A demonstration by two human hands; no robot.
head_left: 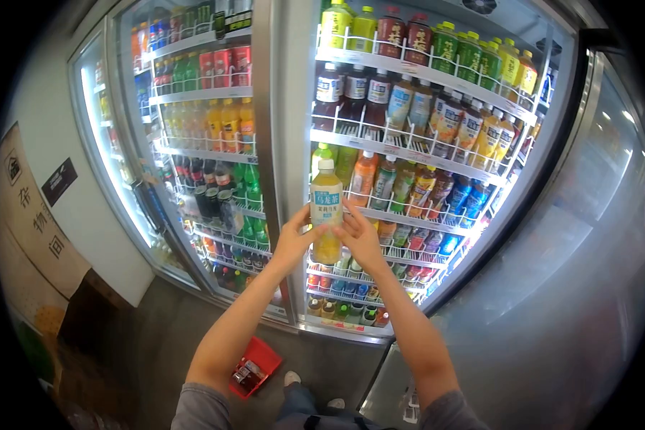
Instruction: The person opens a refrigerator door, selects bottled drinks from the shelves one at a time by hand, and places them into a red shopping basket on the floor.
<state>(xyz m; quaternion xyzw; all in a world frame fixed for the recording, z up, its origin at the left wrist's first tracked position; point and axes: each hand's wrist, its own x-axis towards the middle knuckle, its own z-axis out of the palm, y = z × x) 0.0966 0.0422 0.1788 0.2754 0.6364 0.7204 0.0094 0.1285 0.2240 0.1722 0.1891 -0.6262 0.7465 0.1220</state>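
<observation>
Held upright in front of the fridge shelves is a bottle of oolong tea (327, 208), with a white cap, a blue and white label and yellow liquid inside. My left hand (294, 236) grips its left side, thumb across the front. From the right, my right hand (359, 236) closes on the same bottle, its thumb also on the front. The backs of both hands' fingers are partly hidden behind the bottle. Just beyond it, rows of drink bottles (365, 175) stand on white wire-fronted shelves (419, 153).
At right, a large glass door (552, 236) stands swung open. To the left are closed fridge doors (201, 143) with more drinks behind glass. On the floor by my feet sits a red basket (266, 356) holding dark packaged items (249, 374). A banner (43, 208) hangs on the left wall.
</observation>
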